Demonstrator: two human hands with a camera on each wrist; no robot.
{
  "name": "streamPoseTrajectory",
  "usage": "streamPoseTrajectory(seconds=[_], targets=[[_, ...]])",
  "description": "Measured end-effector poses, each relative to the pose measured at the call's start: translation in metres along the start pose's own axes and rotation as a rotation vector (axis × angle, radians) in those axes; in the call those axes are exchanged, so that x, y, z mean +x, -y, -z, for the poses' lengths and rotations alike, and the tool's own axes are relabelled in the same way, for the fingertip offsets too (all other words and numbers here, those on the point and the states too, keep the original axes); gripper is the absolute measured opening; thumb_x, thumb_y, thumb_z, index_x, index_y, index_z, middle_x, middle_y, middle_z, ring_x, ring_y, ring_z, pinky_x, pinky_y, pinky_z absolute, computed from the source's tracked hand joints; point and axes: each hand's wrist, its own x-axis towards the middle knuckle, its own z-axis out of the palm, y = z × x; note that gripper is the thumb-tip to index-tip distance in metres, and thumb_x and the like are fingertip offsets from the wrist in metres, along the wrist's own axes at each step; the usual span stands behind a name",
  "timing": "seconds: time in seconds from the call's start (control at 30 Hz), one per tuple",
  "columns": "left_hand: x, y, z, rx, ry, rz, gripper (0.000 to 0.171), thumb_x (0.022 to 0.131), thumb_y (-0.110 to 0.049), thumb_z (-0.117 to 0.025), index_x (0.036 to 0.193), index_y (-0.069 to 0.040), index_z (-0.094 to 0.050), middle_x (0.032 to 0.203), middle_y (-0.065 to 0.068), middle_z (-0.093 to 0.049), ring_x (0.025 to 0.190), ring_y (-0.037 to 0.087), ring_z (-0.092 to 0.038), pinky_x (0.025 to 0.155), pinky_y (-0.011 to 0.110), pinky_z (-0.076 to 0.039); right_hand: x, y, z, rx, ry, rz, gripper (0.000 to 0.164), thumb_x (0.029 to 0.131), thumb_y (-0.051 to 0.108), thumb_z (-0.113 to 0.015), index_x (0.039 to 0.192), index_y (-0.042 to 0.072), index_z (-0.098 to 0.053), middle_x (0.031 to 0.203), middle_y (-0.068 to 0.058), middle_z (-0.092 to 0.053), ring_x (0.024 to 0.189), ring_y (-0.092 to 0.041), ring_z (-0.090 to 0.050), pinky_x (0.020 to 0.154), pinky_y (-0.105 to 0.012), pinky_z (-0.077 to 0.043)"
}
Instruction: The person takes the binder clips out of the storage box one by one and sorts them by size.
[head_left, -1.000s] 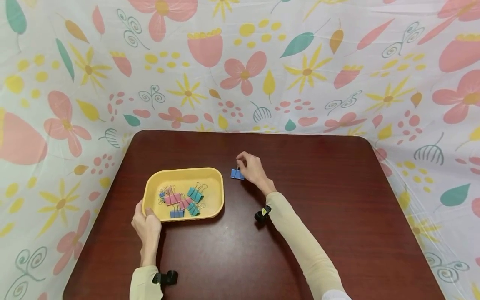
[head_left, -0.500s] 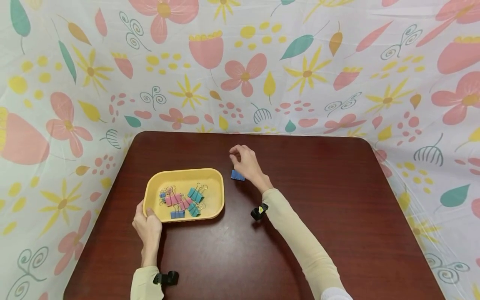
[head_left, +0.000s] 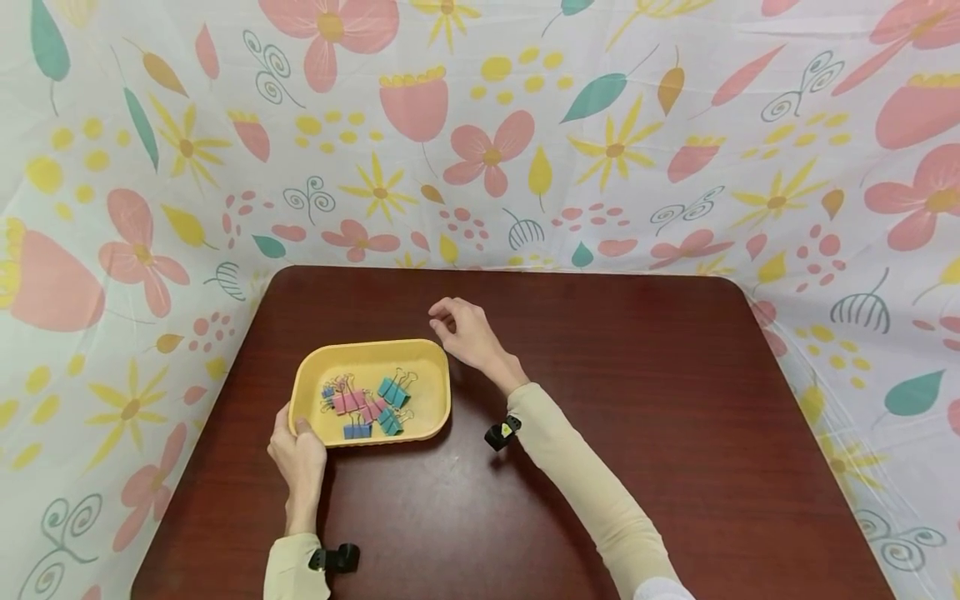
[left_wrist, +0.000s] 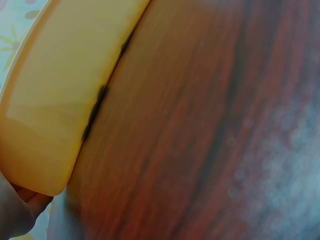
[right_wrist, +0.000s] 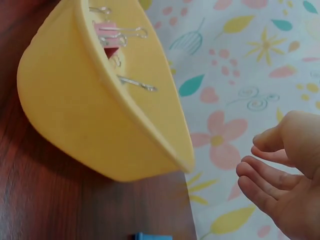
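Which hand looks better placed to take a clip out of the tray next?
Probably the right hand: it holds nothing, and its loosely bent fingers are near the back right corner of the tray. The left hand is gripping the tray's left end, so it would likely have to let go first.

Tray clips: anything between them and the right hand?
Sideways, yes: the side wall of the yellow tray stands between the right hand and the clips. From above, nothing visible covers them.

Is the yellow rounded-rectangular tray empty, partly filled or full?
Partly filled: pink, teal and blue metal binder clips lie inside the yellow tray, its right end bare.
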Motion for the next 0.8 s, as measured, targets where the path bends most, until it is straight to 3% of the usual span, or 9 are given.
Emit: streamPoseTrajectory(seconds=[0.47,0.7,0.8], targets=[[0.0,0.001,-0.001,0.003,-0.014,-0.006,0.038,0.099,-0.004,-0.045,0.132,0.003,-0.062,0.121,0.032,-0.067,0.109,0.043,-0.063,0.092,0.05,-0.045,-0.002,0.015,-0.022,-0.005,0.067,0.086,0.015,0.098,0.009,-0.063,0.108,0.001,-0.07,0.1,-0.01,-0.071,0.093,-0.02,-0.069,0.084,-0.026,-0.056],[0.0,0.0,0.0,0.013,-0.008,0.005,0.038,0.099,-0.004,-0.045,0.133,0.002,-0.062,0.12,0.03,-0.068,0.105,0.041,-0.064,0.083,0.03,-0.043,-0.007,0.019,-0.039,-0.008,0.141,0.075,0.02,0.099,0.011,-0.062,0.113,-0.001,-0.069,0.105,-0.011,-0.071,0.097,-0.021,-0.069,0.088,-0.027,-0.056],[0.0,0.0,0.0,0.011,-0.013,0.004,0.038,0.099,-0.004,-0.046,0.132,0.002,-0.063,0.12,0.031,-0.068,0.105,0.041,-0.064,0.084,0.032,-0.044,-0.01,0.019,-0.047,-0.012,0.159,0.077,0.022,0.099,0.013,-0.063,0.115,-0.001,-0.069,0.107,-0.011,-0.071,0.098,-0.021,-0.069,0.087,-0.025,-0.056]])
